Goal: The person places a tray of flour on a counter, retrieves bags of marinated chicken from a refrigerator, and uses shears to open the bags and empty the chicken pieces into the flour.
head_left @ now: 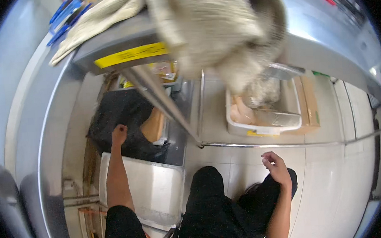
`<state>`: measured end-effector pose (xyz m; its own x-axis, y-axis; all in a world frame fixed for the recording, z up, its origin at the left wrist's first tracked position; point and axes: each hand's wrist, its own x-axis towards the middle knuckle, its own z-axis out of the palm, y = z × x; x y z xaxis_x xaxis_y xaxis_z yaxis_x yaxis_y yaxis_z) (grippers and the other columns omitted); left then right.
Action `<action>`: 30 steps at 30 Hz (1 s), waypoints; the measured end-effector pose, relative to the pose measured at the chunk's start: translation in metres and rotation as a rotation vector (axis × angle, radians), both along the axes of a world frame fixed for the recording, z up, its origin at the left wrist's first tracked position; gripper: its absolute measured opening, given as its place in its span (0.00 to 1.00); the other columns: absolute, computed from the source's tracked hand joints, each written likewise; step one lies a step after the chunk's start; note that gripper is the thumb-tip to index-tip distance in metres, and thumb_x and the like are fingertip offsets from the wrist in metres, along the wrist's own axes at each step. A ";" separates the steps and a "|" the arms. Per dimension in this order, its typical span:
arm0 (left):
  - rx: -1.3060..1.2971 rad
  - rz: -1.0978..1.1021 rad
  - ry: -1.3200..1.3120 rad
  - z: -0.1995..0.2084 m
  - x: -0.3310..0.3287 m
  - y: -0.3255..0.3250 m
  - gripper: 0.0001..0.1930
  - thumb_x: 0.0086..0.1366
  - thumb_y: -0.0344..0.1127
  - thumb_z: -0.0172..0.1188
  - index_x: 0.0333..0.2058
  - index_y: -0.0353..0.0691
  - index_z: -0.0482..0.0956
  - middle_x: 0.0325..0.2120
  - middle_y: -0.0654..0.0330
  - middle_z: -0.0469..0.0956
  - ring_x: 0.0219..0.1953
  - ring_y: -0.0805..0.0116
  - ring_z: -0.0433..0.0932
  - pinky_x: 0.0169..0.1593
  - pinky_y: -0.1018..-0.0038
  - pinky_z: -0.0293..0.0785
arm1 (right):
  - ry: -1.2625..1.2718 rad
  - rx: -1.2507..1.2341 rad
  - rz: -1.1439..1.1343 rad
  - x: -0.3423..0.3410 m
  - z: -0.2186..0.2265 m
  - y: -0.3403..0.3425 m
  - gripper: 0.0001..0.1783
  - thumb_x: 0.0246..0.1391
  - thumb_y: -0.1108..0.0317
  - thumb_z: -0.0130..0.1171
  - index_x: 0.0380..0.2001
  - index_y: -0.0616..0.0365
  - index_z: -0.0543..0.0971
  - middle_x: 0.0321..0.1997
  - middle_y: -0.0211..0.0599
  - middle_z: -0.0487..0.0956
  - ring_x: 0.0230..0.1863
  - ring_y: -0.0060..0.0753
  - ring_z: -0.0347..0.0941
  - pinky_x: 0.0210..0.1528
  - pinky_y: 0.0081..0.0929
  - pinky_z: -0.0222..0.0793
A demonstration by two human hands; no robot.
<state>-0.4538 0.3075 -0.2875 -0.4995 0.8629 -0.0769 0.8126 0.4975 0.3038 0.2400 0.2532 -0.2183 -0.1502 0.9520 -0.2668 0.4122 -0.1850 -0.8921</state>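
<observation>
My left hand (119,133) is closed like a fist at a black sheet (110,109), which looks like soft plastic or cloth. It appears to grip the sheet, though the fingertips are hidden. Beside it, a tan-orange slab (153,124) shows from under the black sheet's edge; I cannot make out what it is. My right hand (276,168) hovers by my bent right knee, its fingers loosely curled and slightly apart, with nothing visible in them.
Overhead, beige cloths (210,24) hang off a metal table (326,43). Below run a steel leg and a rail (263,146). Behind the rail, a white tub (231,125) holds pale pieces and clear plastic, beside a cardboard box (309,102). A pale metal panel (146,188) lies near my left forearm.
</observation>
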 end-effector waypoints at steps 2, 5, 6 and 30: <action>0.027 -0.258 0.014 -0.037 0.005 -0.022 0.19 0.58 0.46 0.54 0.44 0.41 0.77 0.42 0.49 0.76 0.48 0.50 0.73 0.49 0.59 0.69 | -0.023 0.019 0.045 -0.008 0.013 0.006 0.11 0.53 0.68 0.56 0.39 0.59 0.75 0.27 0.30 0.73 0.30 0.23 0.68 0.35 0.22 0.66; -0.448 -0.119 0.102 -0.028 0.109 0.017 0.26 0.53 0.51 0.58 0.47 0.41 0.75 0.47 0.48 0.74 0.52 0.50 0.70 0.52 0.60 0.68 | -0.073 0.009 -0.003 0.001 0.010 0.003 0.12 0.52 0.68 0.56 0.40 0.60 0.74 0.26 0.32 0.73 0.30 0.24 0.69 0.35 0.23 0.66; -0.474 -0.089 0.122 -0.025 0.112 0.021 0.27 0.52 0.52 0.58 0.47 0.40 0.75 0.47 0.48 0.74 0.51 0.50 0.71 0.52 0.60 0.68 | -0.062 0.014 -0.009 0.002 0.008 0.002 0.12 0.52 0.68 0.56 0.40 0.60 0.74 0.26 0.33 0.73 0.30 0.24 0.69 0.35 0.23 0.66; 0.056 0.368 -0.062 0.037 -0.116 0.045 0.14 0.59 0.41 0.51 0.32 0.33 0.74 0.26 0.55 0.73 0.27 0.60 0.71 0.31 0.67 0.66 | -0.223 0.012 0.194 -0.023 -0.001 0.021 0.11 0.49 0.69 0.57 0.37 0.61 0.75 0.30 0.45 0.77 0.30 0.38 0.73 0.36 0.31 0.68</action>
